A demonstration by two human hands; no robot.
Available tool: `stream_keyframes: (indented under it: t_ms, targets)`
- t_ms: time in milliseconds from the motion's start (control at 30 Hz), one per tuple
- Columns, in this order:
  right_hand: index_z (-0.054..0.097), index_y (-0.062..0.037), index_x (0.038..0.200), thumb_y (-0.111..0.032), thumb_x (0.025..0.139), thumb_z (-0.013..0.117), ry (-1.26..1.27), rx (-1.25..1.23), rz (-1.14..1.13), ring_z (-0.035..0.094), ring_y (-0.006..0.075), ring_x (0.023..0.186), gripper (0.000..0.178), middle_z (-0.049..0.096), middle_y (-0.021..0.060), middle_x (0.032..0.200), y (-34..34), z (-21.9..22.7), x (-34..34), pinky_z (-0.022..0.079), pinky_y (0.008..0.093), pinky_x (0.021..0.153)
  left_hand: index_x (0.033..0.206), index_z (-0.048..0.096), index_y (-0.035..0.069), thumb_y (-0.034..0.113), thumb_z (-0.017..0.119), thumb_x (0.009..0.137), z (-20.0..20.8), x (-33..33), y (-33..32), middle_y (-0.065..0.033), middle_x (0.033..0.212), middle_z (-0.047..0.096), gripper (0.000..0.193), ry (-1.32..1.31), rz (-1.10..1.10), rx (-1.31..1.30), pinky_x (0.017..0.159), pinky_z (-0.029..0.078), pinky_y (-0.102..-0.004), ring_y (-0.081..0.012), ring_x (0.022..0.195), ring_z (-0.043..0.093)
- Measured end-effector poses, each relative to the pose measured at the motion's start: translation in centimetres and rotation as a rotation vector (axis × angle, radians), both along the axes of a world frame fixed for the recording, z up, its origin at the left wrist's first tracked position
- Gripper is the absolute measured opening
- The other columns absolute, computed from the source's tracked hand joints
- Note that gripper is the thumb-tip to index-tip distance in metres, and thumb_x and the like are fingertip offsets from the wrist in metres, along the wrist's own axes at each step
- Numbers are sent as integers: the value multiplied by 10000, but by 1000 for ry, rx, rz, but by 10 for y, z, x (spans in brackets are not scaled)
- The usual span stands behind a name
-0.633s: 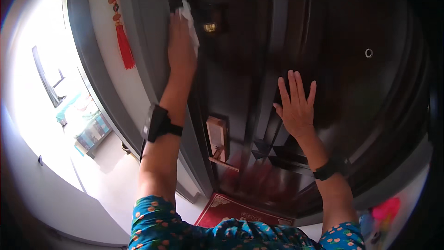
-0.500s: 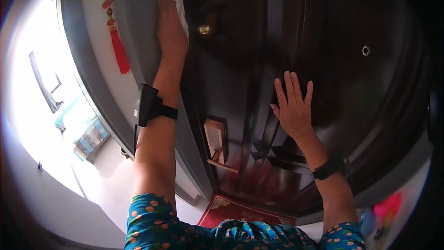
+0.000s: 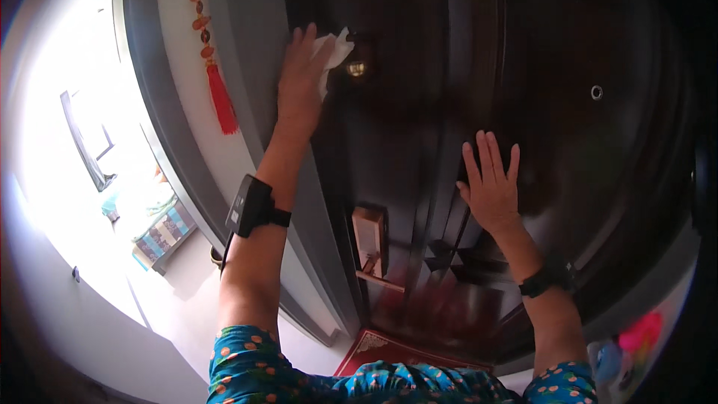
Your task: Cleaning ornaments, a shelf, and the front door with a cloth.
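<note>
A dark brown glossy door point(image 3: 396, 120) stands in front of me. High on its left side, my left hand point(image 3: 301, 90) presses a crumpled white cloth or tissue point(image 3: 338, 46) against the surface, near the frame. The cloth pokes out to the right of the fingers, beside a small shiny gold-coloured fitting point(image 3: 355, 68); its part under the palm is hidden. Farther right and lower, my right hand point(image 3: 493, 187) lies flat on the door, fingers stretched out, holding nothing. A copper-coloured door handle with its plate point(image 3: 369, 236) sits below and between both hands.
Left of the door run a grey frame point(image 3: 254, 67) and a hanging beaded ornament with a red tassel point(image 3: 222, 101). Beyond is a bright room with a bed point(image 3: 164, 228). A small ring-shaped fitting point(image 3: 596, 93) is on the door's right. A red mat point(image 3: 374, 352) lies below.
My left hand has slid down and to the right with the cloth, which now reaches close to the gold-coloured fitting. The view has shifted slightly; my right hand stays flat on the door.
</note>
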State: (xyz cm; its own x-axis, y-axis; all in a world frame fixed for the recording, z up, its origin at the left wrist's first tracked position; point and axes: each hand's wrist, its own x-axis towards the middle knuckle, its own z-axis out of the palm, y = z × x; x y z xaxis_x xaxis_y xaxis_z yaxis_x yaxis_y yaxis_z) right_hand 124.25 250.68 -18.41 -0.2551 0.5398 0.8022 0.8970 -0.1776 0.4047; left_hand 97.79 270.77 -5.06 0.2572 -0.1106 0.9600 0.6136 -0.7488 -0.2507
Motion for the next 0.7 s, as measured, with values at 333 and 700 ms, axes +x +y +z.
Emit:
stream_keyframes:
  t_ms: [333, 700]
  targets:
    - [329, -74, 1406, -313, 739, 716, -4, 34, 9, 214, 281, 1394, 808, 249, 176, 1485, 7, 1, 0, 99, 574, 1111, 1329, 430, 71, -75, 469, 784, -84, 9, -1, -137, 1377, 418, 566, 30, 64, -138, 1086, 291, -449, -420, 1302, 320]
    - [298, -98, 1424, -306, 752, 694, 16, 22, -46, 193, 260, 1403, 807, 227, 148, 1501, 7, -5, 7, 88, 570, 1114, 1305, 489, 130, -130, 497, 807, -74, -35, -36, -83, 1417, 405, 562, 16, 22, 45, 1063, 343, -481, -357, 1333, 319]
